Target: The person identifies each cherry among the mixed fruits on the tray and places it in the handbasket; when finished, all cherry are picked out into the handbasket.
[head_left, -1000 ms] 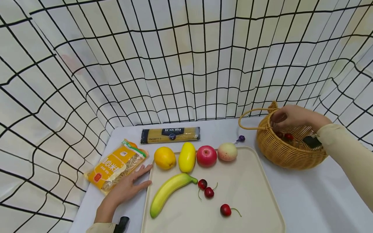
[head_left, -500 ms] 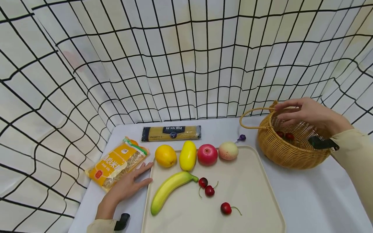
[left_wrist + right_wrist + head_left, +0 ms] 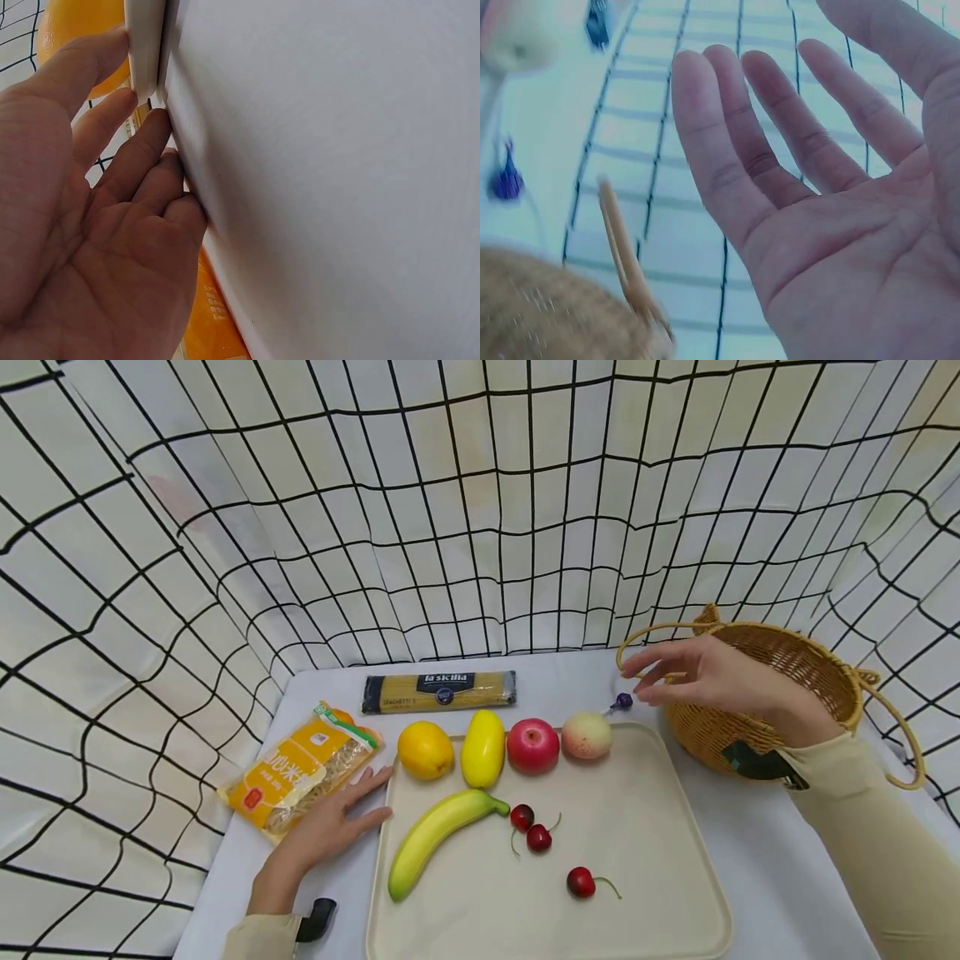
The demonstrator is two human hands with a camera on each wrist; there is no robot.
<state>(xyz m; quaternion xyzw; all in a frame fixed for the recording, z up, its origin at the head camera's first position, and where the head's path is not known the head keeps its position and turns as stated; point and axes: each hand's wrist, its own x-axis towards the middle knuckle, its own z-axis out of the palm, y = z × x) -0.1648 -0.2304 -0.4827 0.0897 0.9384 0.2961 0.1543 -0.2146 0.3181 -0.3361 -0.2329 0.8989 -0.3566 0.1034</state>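
My right hand (image 3: 723,683) hovers over the left side of the wicker basket (image 3: 686,735), fingers loosely bent and palm bare in the right wrist view. Its fingertips overlap the basket's loop handle (image 3: 660,627) in the head view, just above a purple-wrapped lollipop (image 3: 622,701). The forearm hides much of the basket's inside. My left hand (image 3: 321,835) lies relaxed at the left edge of the beige tray (image 3: 637,827); in the left wrist view the thumb and a fingertip meet the tray's rim (image 3: 145,52). It holds nothing.
Along the tray's far edge sit an orange (image 3: 425,750), a yellow oval fruit (image 3: 483,750), a red apple (image 3: 533,746) and a peach (image 3: 587,736). A banana (image 3: 438,839) and cherries (image 3: 581,882) lie nearer. Spaghetti (image 3: 442,692) and a yellow noodle bag (image 3: 300,768) flank the tray.
My right hand has come out of the basket and moved left toward the lollipop. The basket has tipped or turned, its second handle now showing at right. My left hand stays put.
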